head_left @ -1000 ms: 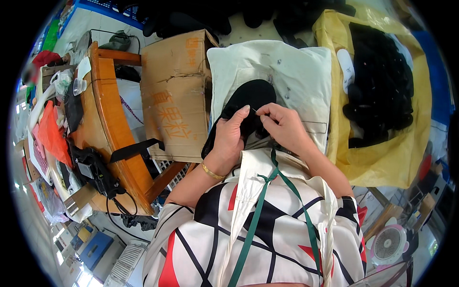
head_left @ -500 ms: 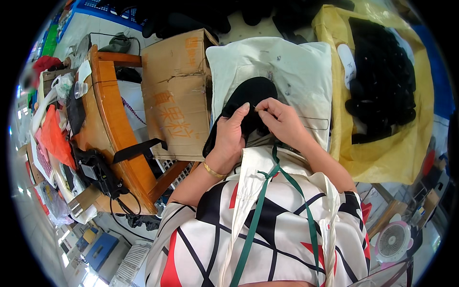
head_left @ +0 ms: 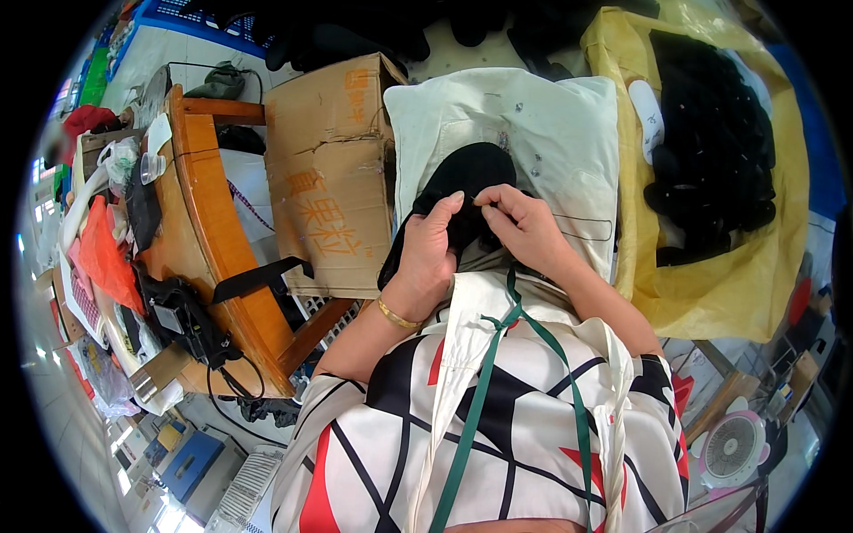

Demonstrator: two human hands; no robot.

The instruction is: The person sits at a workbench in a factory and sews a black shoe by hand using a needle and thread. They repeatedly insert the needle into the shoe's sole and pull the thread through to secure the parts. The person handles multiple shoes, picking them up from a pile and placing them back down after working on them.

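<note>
A black slipper (head_left: 480, 169), its rounded end pointing away from me, rests above a pale cloth (head_left: 569, 124) in front of my body. My left hand (head_left: 426, 253) is closed round its left side, with the thumb lying on top. The fingers beneath it are hidden. My right hand (head_left: 524, 226) is pinched against the slipper's middle, thumb and forefinger together close to the left thumb tip. Whatever sits in that pinch is too small to make out. Small shiny bits (head_left: 536, 160) dot the cloth to the right of the slipper.
A cardboard box (head_left: 324, 186) and a wooden chair (head_left: 213, 231) stand to my left. On the right, a yellow bag (head_left: 702, 306) holds many black sole-shaped pieces (head_left: 711, 151) and a white sole (head_left: 646, 123). More black pieces (head_left: 346, 40) lie at the far side. A fan (head_left: 733, 444) is at lower right.
</note>
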